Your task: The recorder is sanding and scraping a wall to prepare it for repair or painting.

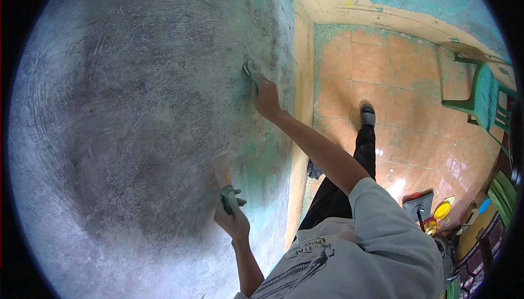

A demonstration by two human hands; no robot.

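A plastered wall (163,94), grey with patches of green paint, fills the left and middle of the view. My left hand (232,217) grips a flat-bladed scraper (222,168), its blade pointing up the picture near the wall. Whether the blade touches the surface is hard to see. Higher up, my right hand (266,94) reaches to the wall, fingers stretched and held together against it. Grey-green dust coats the fingers of both hands. Anything thin under the right fingertips is hidden.
A beige skirting band (303,94) runs along the wall's foot. Orange floor tiles (370,63) carry green dust. A green plastic chair (481,94) stands at the right. Lower right are a yellow dish (442,210), a dark flat base (418,207) and a fan (445,254).
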